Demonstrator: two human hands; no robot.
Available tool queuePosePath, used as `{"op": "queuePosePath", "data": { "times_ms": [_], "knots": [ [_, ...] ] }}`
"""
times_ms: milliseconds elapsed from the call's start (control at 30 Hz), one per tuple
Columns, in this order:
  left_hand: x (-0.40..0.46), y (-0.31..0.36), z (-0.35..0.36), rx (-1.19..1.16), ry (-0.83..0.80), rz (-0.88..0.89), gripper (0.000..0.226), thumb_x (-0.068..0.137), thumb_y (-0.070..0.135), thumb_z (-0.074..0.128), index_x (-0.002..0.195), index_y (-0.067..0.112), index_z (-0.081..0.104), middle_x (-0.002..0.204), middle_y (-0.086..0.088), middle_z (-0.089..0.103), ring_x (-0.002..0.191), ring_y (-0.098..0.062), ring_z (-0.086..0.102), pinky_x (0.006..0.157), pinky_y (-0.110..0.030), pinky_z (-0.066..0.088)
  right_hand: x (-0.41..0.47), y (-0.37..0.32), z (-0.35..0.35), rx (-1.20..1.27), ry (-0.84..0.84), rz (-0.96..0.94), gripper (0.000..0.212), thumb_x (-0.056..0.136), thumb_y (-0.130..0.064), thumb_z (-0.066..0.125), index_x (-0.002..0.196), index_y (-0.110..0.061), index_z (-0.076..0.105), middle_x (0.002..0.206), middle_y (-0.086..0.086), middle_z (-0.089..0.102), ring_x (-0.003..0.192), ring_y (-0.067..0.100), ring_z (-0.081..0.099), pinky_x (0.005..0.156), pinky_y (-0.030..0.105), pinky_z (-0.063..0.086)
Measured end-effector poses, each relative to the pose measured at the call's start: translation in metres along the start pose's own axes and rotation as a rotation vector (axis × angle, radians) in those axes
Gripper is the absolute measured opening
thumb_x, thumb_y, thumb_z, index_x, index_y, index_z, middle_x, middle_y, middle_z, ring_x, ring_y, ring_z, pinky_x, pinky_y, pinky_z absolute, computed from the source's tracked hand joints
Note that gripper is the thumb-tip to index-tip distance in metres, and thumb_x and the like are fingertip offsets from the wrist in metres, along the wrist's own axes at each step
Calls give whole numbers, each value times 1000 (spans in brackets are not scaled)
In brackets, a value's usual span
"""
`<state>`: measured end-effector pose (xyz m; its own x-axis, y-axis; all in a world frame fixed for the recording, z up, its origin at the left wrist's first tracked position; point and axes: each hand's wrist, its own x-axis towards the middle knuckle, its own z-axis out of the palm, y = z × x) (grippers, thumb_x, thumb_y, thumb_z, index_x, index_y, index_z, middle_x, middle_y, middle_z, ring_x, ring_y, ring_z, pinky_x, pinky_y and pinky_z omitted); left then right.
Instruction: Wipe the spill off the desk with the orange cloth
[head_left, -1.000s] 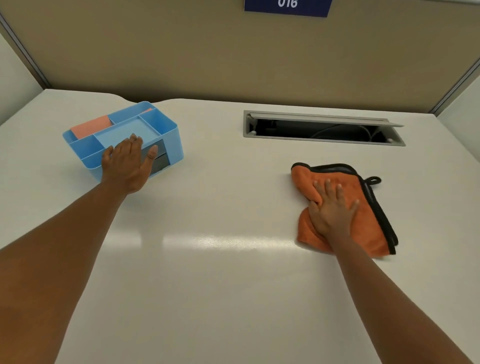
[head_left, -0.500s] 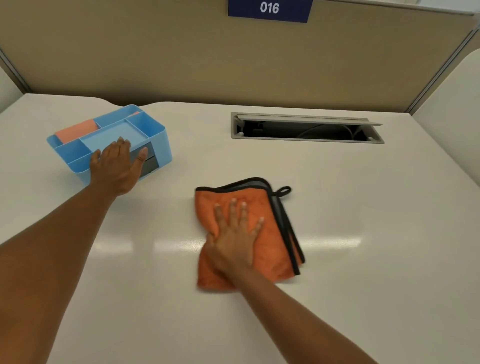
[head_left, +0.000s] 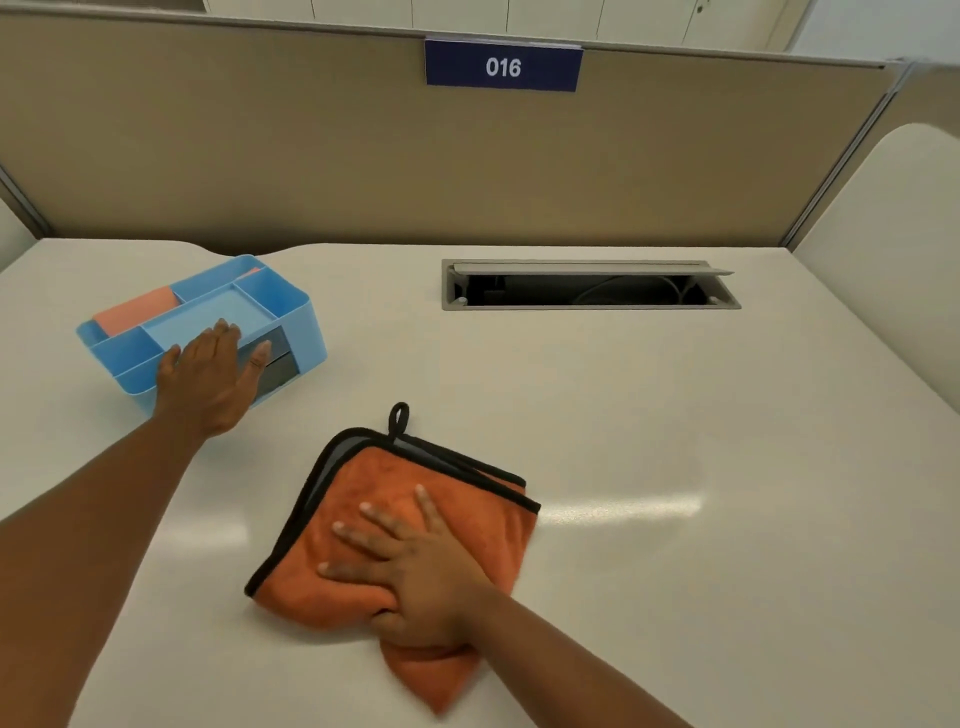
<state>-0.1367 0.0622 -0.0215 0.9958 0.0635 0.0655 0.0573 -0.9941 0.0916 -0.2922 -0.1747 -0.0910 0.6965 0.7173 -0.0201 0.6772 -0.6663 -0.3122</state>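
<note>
The orange cloth (head_left: 395, 499), folded, with black trim and a small hanging loop, lies on the white desk (head_left: 649, 415) in front of me. My right hand (head_left: 415, 571) presses flat on its near half, fingers spread, thumb bunching the fabric. My left hand (head_left: 213, 379) rests against the front of a blue desk organiser (head_left: 208, 306) at the left, fingers over its rim. No spill shows on the desk surface.
A cable slot (head_left: 587, 288) with its lid ajar is set into the desk at the back right. A tan partition (head_left: 311, 156) with a "016" sign (head_left: 503, 66) closes off the far edge. The organiser holds a pink pad (head_left: 137, 309).
My right hand has slid the cloth across the desk from right to left and nearer to me, turning it so the loop now points away. My left hand has stayed on the organiser.
</note>
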Motion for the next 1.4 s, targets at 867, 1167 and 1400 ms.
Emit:
{"op": "queuePosePath", "data": {
  "times_ms": [867, 1167, 1400],
  "knots": [
    [-4, 10, 16, -70, 217, -76, 70, 82, 51, 30, 135, 5, 37, 140, -19, 45, 130, -35, 39, 108, -50, 25, 19, 209, -76, -72, 229, 1057, 55, 96, -47, 23, 146, -36, 2, 159, 7, -3, 145, 31, -5, 111, 65, -4],
    [-2, 9, 25, -75, 259, -87, 70, 82, 52, 35, 136, 8, 37, 142, -16, 44, 132, -34, 38, 110, -48, 24, 104, 198, -73, -58, 183, 926, 54, 96, -46, 21, 146, -35, 4, 159, 6, -3, 145, 30, -7, 109, 66, -7],
    [-2, 7, 27, -67, 258, -80, 72, 81, 54, 34, 138, 9, 35, 145, -14, 40, 135, -32, 36, 112, -46, 22, 142, 175, -62, -103, 103, 606, 51, 96, -44, 25, 145, -39, 10, 159, -1, 2, 146, 23, -4, 110, 65, -4]
  ]
}}
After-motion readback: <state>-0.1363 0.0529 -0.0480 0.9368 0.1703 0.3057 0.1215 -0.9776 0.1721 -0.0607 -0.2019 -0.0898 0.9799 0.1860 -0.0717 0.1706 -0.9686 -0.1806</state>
